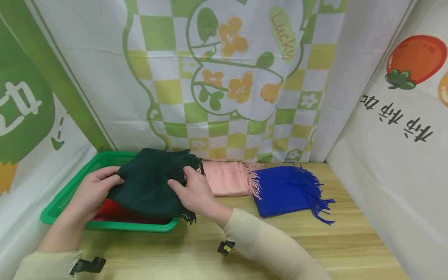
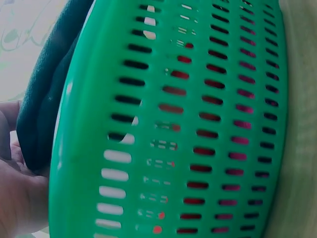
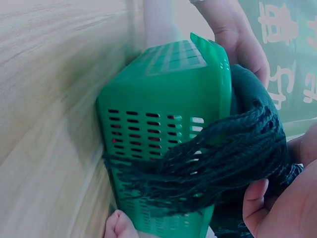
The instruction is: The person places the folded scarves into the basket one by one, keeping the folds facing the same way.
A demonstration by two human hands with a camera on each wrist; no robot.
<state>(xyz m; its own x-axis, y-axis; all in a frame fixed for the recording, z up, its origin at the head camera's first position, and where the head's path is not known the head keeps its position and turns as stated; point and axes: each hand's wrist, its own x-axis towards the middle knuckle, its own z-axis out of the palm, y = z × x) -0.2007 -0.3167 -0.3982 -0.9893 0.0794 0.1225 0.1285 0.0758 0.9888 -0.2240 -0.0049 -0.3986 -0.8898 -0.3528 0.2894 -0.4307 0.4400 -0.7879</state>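
- I take the green basket point(image 1: 56, 208) as my landmark; it sits on the bench point(image 1: 315, 241), with something red point(image 1: 112, 210) lying inside it.
- The dark green scarf point(image 1: 150, 186) is folded and held just above the basket's open top, its fringe point(image 3: 223, 158) spilling over the basket's near right corner.
- My left hand point(image 1: 92, 190) grips the scarf's edge on the basket's left side, fingers curled round the cloth; from the left wrist view I see only the palm against the fold.
- My right hand point(image 1: 194, 190) pinches the fringed end over the basket's right rim, fingers point(image 3: 255, 196) closed into the tassels.
- To do this well, I judge both hands should keep the fold level and the tension even, so the layers don't slip apart.
- I'd gather the loose fringe clear of the basket's slots; it could snag there.
- To the basket's right lie a pink scarf point(image 1: 227, 179) and, beyond it, a blue scarf point(image 1: 283, 190), flat on the bench.
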